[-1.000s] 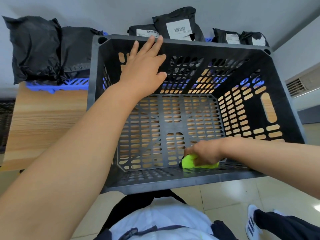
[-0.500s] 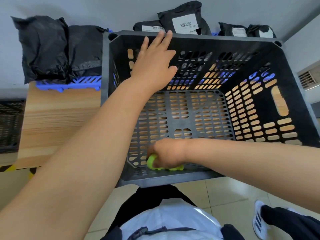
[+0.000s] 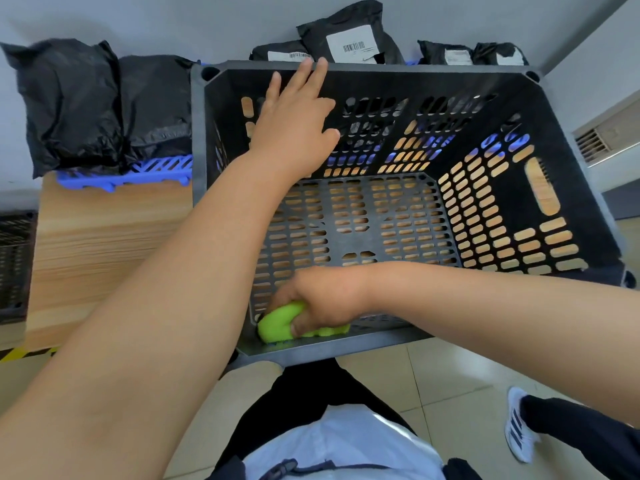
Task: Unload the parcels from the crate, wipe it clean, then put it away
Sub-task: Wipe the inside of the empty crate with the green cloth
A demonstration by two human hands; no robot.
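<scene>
While L hand (image 3: 294, 129) touches crate (image 3: 433, 68), R hand (image 3: 325, 299) grips cloth (image 3: 277, 323)

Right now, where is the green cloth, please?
Head view: the green cloth is gripped by the right hand in the near-left corner of the crate.

The crate (image 3: 415, 68) sits on the table (image 3: 104, 244). Behind the crate stand parcels (image 3: 349, 39). Left of it, other parcels (image 3: 69, 102) lie on a tray (image 3: 131, 172). In its near left corner the right hand (image 3: 325, 299) grips a cloth (image 3: 278, 323), and the left hand (image 3: 294, 123) rests against its far wall.
</scene>
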